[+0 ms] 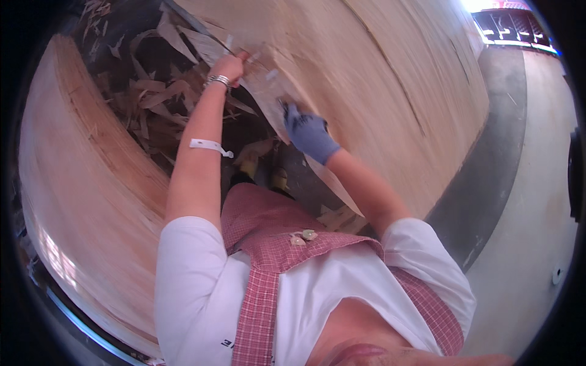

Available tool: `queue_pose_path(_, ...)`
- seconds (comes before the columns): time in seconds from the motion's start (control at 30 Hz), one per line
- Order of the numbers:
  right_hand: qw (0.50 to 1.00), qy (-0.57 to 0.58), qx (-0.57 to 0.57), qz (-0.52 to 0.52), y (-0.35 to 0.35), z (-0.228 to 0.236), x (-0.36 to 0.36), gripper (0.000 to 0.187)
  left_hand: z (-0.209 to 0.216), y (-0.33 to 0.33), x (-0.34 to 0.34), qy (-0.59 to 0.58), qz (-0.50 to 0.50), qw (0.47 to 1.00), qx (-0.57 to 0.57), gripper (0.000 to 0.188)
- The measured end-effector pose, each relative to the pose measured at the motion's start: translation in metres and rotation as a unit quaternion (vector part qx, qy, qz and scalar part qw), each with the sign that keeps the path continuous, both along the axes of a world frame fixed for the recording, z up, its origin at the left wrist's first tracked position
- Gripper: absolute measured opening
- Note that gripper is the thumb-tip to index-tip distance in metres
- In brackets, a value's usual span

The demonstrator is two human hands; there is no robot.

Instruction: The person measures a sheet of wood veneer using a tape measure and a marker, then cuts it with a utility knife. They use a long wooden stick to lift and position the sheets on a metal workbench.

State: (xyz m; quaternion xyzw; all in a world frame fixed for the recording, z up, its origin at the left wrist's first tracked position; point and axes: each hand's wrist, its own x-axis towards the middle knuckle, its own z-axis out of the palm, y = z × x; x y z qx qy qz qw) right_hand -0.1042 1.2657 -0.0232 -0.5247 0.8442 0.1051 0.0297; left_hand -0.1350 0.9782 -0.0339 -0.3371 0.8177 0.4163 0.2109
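A wide, pale sheet of wood veneer (342, 91) lies on top of a stack, its ragged edge running diagonally past both hands. At that edge my bare left hand (229, 69) is closed, thumb over the sheet and the other fingers curled at its border. My right hand (310, 133), in a blue-grey glove, is closed over the same edge nearer to me. Something small and dark shows at its fingertips, too unclear to name. Between the hands a small whitish, tape-like piece (271, 74) sits on the veneer. Long dark splits run through the sheet.
Torn veneer strips (165, 91) litter the dark floor at the far left. Another large veneer stack (91, 201) stands on my left. My feet in yellowish shoes (279, 179) are between the stacks. Past the right stack runs a grey floor (488, 158).
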Motion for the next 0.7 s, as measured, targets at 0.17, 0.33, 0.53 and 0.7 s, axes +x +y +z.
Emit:
queue_pose_path(0.17,0.973,-0.107,0.169,-0.115,0.106,0.048,0.05,0.049,-0.01,0.012,0.012,0.0,0.036,0.999,-0.022,0.073)
queue_pose_path(0.33,0.994,-0.078,0.056,-0.046,0.134,0.042,0.047,0.038,0.026,0.169,0.076,-0.018,-0.106,0.994,-0.022,0.093)
queue_pose_path(0.53,0.985,-0.102,0.075,-0.119,0.188,0.036,0.077,0.028,0.002,0.197,0.077,0.023,0.061,0.996,0.053,0.101)
queue_pose_path(0.7,0.971,-0.139,0.049,-0.19,0.297,0.035,0.121,0.025,-0.014,0.192,0.074,0.011,0.017,0.998,0.061,0.093)
